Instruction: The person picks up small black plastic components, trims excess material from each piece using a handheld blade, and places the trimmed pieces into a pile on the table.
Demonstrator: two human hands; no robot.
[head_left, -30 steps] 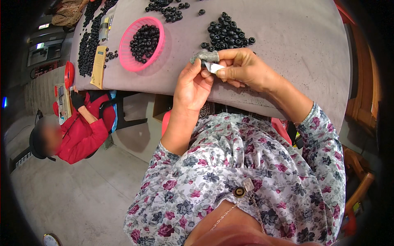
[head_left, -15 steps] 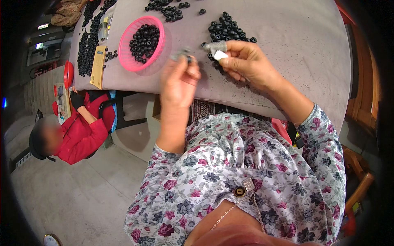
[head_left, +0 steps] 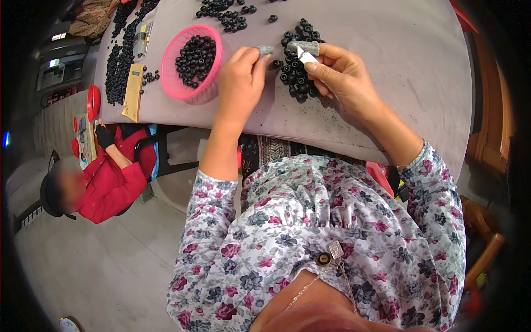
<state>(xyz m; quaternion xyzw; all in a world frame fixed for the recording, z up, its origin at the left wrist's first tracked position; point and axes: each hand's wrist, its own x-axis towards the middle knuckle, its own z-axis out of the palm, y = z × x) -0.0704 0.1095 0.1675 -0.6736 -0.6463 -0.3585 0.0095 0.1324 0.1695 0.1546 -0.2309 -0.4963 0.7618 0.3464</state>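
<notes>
My right hand (head_left: 348, 77) grips a small white blade (head_left: 305, 55) between thumb and index finger; a grey wrap covers that fingertip. The blade's tip points up and left over a pile of round black beads (head_left: 301, 83), some showing a hole. My left hand (head_left: 243, 80) is closed in a pinch, its index fingertip also wrapped in grey. It hovers between the bead pile and a pink plastic basket (head_left: 216, 61) holding many black beads (head_left: 196, 61). Whether anything small is between the left fingertips is hidden.
More black beads (head_left: 227, 19) lie at the far edge and at the left (head_left: 116, 72). A tan strip of card (head_left: 133, 94) and a clear packet (head_left: 141, 40) rest beside them. Dark crumbs dot the grey tablecloth (head_left: 398, 72). Someone in a red jacket (head_left: 119, 185) sits at left.
My left hand has moved up and away from me, and the dark bead seen at its fingertips no longer shows there. My right hand has shifted slightly up with the blade.
</notes>
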